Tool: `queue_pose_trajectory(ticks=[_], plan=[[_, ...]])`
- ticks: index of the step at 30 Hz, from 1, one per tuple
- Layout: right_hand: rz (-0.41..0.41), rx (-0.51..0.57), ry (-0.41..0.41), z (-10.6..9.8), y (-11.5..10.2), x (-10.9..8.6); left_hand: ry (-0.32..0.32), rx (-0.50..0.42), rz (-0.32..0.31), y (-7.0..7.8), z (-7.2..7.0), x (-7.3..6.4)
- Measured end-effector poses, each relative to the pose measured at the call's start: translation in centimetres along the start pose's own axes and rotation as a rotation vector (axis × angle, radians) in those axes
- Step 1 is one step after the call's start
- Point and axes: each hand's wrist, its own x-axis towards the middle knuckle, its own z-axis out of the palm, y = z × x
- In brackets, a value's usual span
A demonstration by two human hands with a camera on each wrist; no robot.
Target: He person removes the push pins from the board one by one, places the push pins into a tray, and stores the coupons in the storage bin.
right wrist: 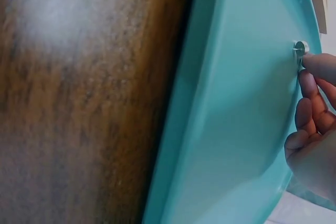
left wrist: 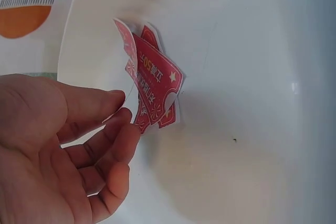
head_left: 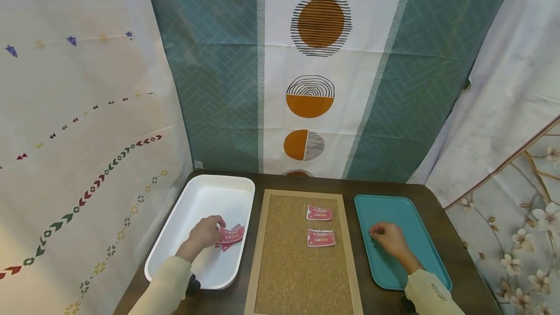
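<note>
My left hand (head_left: 205,232) is over the white tray (head_left: 159,252). Its thumb and fingertips pinch the edge of a red paper coupon (left wrist: 157,66), which is bent and lies over other red coupons (left wrist: 167,115) in a loose pile. Over the teal tray (head_left: 426,237), my right hand (head_left: 391,241) has its thumb and forefinger together at a small silver thumbtack (right wrist: 301,47) with a short pin. The fingertips partly hide it. Between the trays, a framed cork board (head_left: 297,276) bears an upper red coupon (head_left: 319,213) and a lower red coupon (head_left: 321,238).
All the trays and the board rest on a dark wooden table (head_left: 345,183). A patterned curtain (head_left: 210,111) hangs along the table's back edge, with white printed cloths (head_left: 87,135) on the left and at the right.
</note>
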Motion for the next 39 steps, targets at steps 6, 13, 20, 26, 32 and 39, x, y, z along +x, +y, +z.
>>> queue_pose_trajectory(ticks=[6,13,20,26,32,39], plan=[[-0.004,0.005,0.024,0.2,0.1,0.0,0.022,0.022,-0.008,0.1,-0.3,-0.2],[0.029,-0.001,0.072,0.2,-1.0,0.3,0.098,0.023,-0.012,0.5,-0.5,0.0],[-0.029,-0.02,0.08,0.6,-3.0,1.0,0.19,-0.023,0.037,2.9,-0.5,-0.2],[-0.068,0.015,0.047,1.5,-4.5,1.5,0.22,-0.096,0.055,4.9,0.0,-0.2],[-0.075,0.043,0.047,2.4,-5.8,2.0,0.241,-0.127,0.097,6.4,0.8,0.1],[-0.105,0.069,0.051,3.4,-8.0,2.4,0.236,-0.131,0.228,8.5,1.6,0.1]])
